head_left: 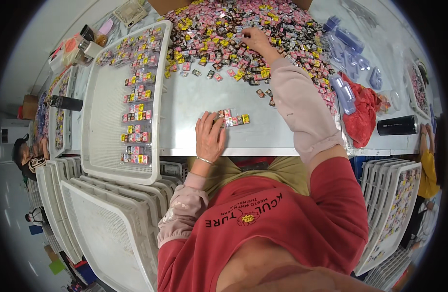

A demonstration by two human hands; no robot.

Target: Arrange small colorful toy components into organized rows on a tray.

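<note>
My left hand (209, 135) rests flat on the white table (195, 104), its fingertips touching the left end of a short row of small coloured packets (233, 118). My right hand (253, 39) reaches far forward into a large heap of small pink, yellow and black packets (224, 29), fingers pinching among them; whether it holds one I cannot tell. A few loose packets (264, 93) lie between the heap and the row.
A white mesh tray (107, 117) with rows of sorted packets lies at my left, over a stack of white trays (102, 219). Clear plastic blister shells (348, 48), a red cloth (363, 114) and a black bottle (397, 125) sit at the right. Other people work at both sides.
</note>
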